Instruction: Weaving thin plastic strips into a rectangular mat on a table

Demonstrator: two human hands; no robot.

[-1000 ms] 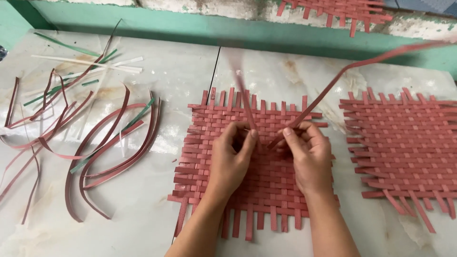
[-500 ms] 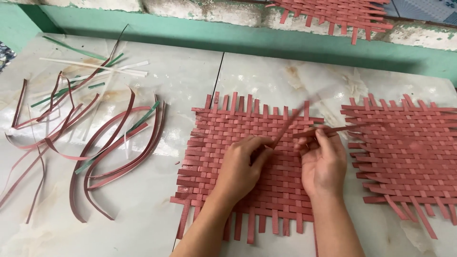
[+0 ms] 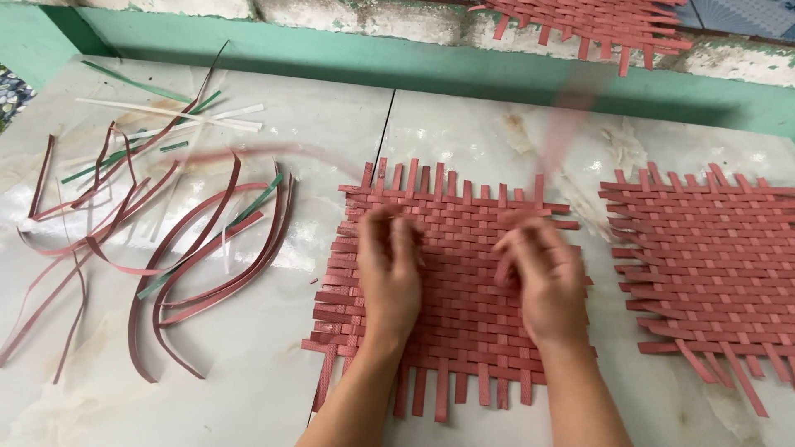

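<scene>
Both hands, left hand (image 3: 389, 269) and right hand (image 3: 542, 277), blur over the woven mat (image 3: 464, 323); each grip unreadable

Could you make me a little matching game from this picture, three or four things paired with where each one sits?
Things:
1. woven mat under the hands
2. second woven mat
3. loose strips
4. third woven mat

Places:
A. up on the ledge at the back
B. left side of the table
C. middle of the table
D. right side of the table

Pairs: 1-C, 2-D, 3-B, 4-A
</scene>
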